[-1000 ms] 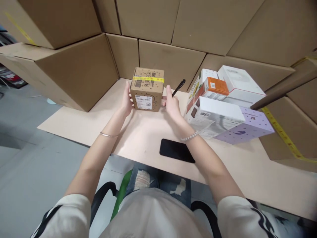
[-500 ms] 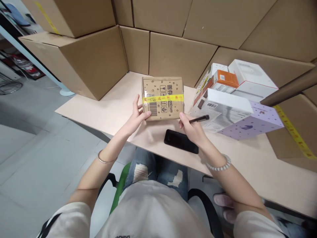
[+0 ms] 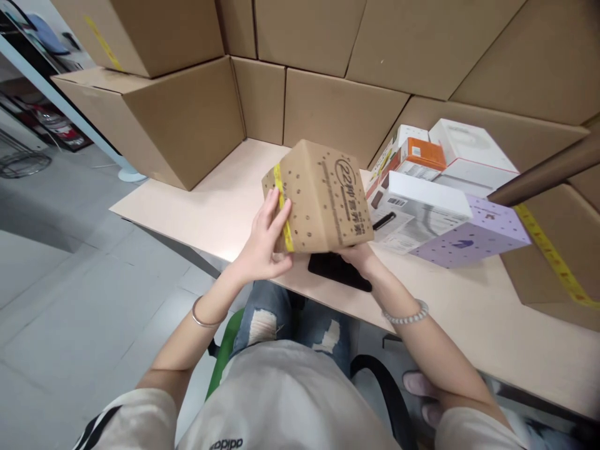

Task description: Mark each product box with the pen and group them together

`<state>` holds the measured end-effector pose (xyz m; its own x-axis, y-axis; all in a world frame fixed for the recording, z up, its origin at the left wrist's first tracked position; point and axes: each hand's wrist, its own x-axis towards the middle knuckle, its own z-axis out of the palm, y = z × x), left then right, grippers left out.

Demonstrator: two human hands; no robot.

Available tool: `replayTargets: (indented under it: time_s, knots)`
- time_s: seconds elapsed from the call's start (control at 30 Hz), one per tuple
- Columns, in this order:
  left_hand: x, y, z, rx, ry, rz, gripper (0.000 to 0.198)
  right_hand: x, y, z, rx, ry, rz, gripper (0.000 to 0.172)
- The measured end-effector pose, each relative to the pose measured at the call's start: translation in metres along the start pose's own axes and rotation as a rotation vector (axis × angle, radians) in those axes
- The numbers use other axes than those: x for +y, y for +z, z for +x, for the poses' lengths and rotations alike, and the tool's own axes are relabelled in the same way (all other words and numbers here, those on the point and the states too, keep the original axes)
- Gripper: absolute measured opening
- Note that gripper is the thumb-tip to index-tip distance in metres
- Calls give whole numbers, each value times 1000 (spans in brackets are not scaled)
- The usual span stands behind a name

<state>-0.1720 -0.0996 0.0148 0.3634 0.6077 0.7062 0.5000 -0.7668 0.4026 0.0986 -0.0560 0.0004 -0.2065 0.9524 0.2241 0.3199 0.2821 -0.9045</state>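
Observation:
A small brown cardboard box with printed spots, dark Chinese lettering and a strip of yellow tape is held tilted above the desk. My left hand presses its fingers on the taped left side, thumb along the lower edge. Below the box's lower right corner is my right hand, its fingers largely hidden under the carton. A black pen sticks out past the box from my right hand. Partly covered by the box and that hand, a black phone lies on the desk.
White boxes, an orange box and a purple spotted box stand on the right of the desk. Large cartons wall in the back and left. A brown tube slants in from the right.
The box has been turned from its taped, barcoded face so its spotted side and "22" lettering show. My left hand has shifted onto the taped side; my right hand has gone beneath.

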Motion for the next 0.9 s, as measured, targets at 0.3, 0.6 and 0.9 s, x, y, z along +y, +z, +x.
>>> replayTargets:
  time_s: [0.3,0.6,0.9]
  knots:
    - [23,14,12,107,-3,-142,97,1,0,6,168,67,83,68]
    - [-27,31,15,497,-722,-858,61,-7,-8,-17,274,-68,-272,61]
    - [-27,30,29,530,-1005,-1102,39,-7,1,-17,338,-479,-568,48]
